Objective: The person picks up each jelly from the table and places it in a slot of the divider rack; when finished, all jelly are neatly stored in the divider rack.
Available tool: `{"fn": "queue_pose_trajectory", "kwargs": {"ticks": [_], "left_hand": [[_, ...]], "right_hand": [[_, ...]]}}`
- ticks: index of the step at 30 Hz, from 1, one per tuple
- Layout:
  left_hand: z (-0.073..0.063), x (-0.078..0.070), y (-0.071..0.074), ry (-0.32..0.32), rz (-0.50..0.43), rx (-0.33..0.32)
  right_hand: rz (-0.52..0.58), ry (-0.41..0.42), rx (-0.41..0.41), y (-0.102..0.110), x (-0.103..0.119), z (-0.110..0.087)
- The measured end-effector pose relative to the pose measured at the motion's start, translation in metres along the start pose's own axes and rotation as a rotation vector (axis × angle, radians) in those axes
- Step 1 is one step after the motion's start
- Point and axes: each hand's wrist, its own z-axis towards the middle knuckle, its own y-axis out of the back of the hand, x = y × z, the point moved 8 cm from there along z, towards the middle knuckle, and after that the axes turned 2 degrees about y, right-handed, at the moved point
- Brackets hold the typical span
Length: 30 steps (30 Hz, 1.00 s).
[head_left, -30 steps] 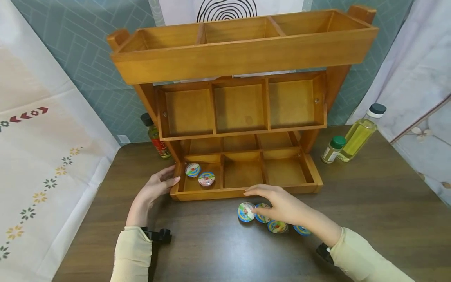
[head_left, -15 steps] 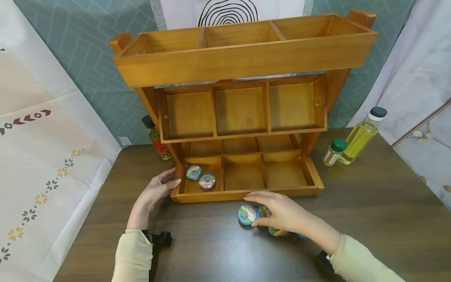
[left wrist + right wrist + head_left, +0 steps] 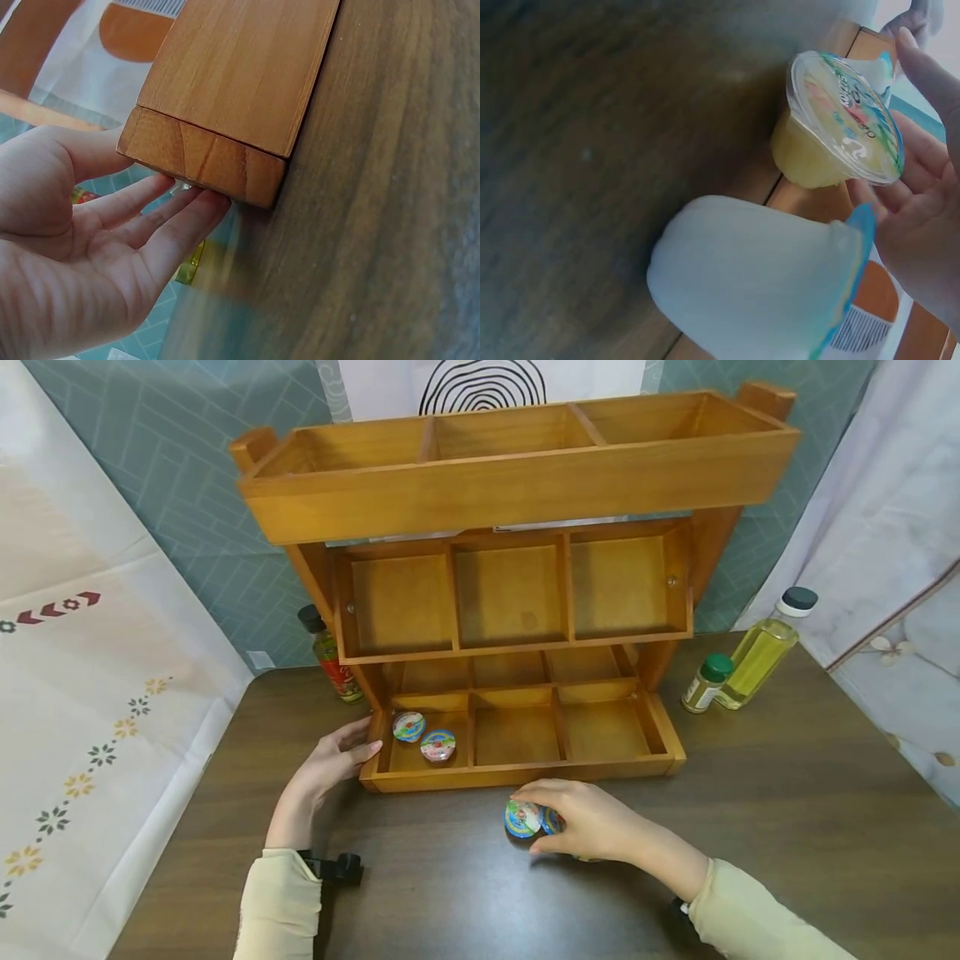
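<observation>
At the far left, a pale cloth [image 3: 97, 727] with small printed flowers is hanging beside the dark table [image 3: 420, 893]. Next to it, my left hand [image 3: 333, 760] is holding the left end of the lower tray [image 3: 600, 768] of a wooden rack [image 3: 517, 485]; the thumb is touching one side of the wood and the fingers are touching another, so I am pinching this end between them. Just behind this hand, a red-labelled bottle [image 3: 341, 672] is standing at the outer side of the rack. In the left compartment of the lower tray, one small cup [image 3: 408, 727] and one pinkish cup [image 3: 438, 746] are resting near each other. More to the right, on the table before the tray, a front cup [image 3: 522, 819] is showing its bright lid, and a second cup [image 3: 552, 821] is partly hiding under my right hand [image 3: 592, 818]. There the thumb and the fingers are standing apart and they are clasping nothing; I cannot tell whether they are touching a lid. In the right wrist view, a yellow cup [image 3: 810, 154] is sitting just before these fingers, and a whitish cup [image 3: 742, 277] is standing nearer to the camera. Farthest right, a green-capped jar [image 3: 705, 687] and a taller oil bottle [image 3: 757, 660] are standing close together.
</observation>
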Motion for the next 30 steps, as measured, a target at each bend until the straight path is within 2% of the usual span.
{"fn": "queue_pose_trajectory", "kwargs": {"ticks": [10,15,30], "left_hand": [[0.0,-0.004,0.001,-0.007,0.0,0.006],[0.001,-0.008,-0.001,-0.019,0.006,0.02],[-0.001,-0.003,0.001,-0.019,-0.003,0.03]], "right_hand": [[-0.044,0.057,-0.023,0.001,0.001,0.013],[-0.023,0.051,-0.004,-0.001,0.001,0.017],[0.011,0.031,0.018,-0.009,0.002,0.018]]}}
